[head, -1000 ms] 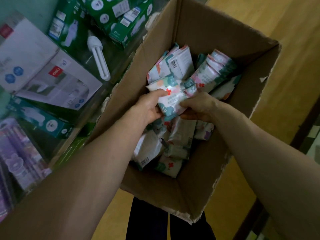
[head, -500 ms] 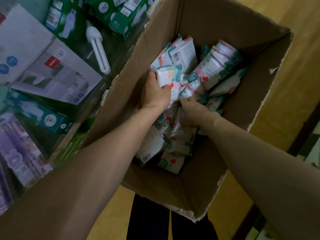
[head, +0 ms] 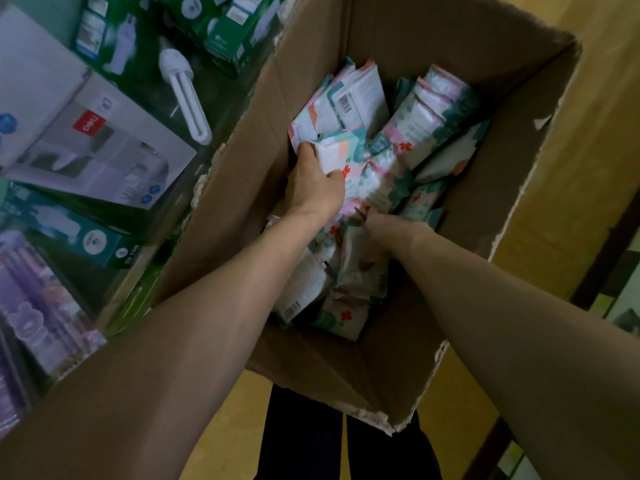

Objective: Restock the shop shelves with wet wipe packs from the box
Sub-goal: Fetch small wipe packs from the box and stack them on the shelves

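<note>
An open cardboard box (head: 225,216) holds several wet wipe packs (head: 427,129), white with teal, pink and red flower print, lying in a loose pile. My left hand (head: 313,185) reaches in from the left and grips one pack (head: 341,150) near the top of the pile, thumb on its face. My right hand (head: 382,225) is pushed down among the packs in the middle of the box. Its fingers are hidden beneath them, so its hold cannot be seen.
Left of the box a shelf carries green cartons (head: 225,26), a white carton with a red logo (head: 104,147), a bare white lamp bulb (head: 185,95) and purple packets (head: 31,306). Yellow floor (head: 588,133) lies to the right. Dark trousers (head: 301,438) show below the box.
My left hand has moved further up into the box with the pack in its grip. My right hand has let go of that pack and sunk down into the pile.
</note>
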